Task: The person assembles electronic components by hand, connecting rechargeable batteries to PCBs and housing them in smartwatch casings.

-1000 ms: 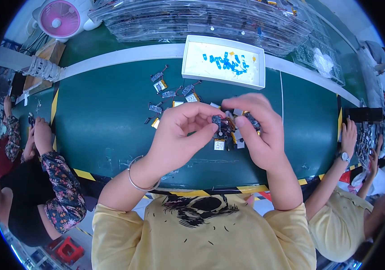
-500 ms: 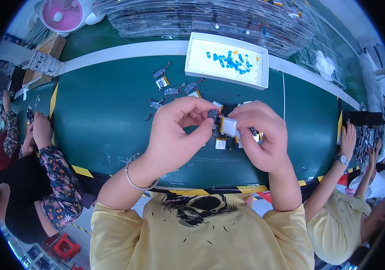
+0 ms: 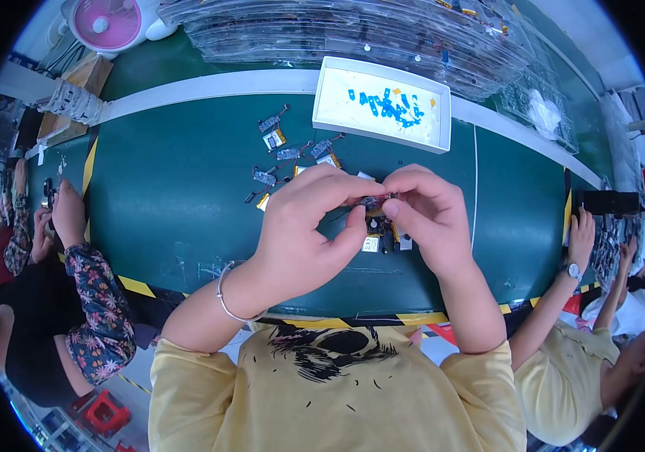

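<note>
Over the green bench, my left hand (image 3: 303, 230) pinches a small circuit board (image 3: 370, 202) with thin wires between thumb and forefinger. My right hand (image 3: 429, 218) meets it from the other side, thumb and forefinger closed on the wired end of the same piece. Fingers hide most of it, and the silver battery pouch on its wires is out of sight. Just below my fingertips lie dark parts and a white-labelled battery (image 3: 370, 244). Left of my hands are several loose boards with wires, one circuit board (image 3: 265, 178) near a silver battery (image 3: 274, 140).
A white box (image 3: 379, 138) holding small blue and a few yellow pieces stands at the back. Clear plastic trays (image 3: 352, 34) are stacked behind it. A pink fan (image 3: 108, 22) is at the far left. Co-workers' arms reach the bench on both sides.
The silver battery pouch showing between my hands has gone from view. My right fingers have shifted left and up onto the board's wires, and my hands are closer together.
</note>
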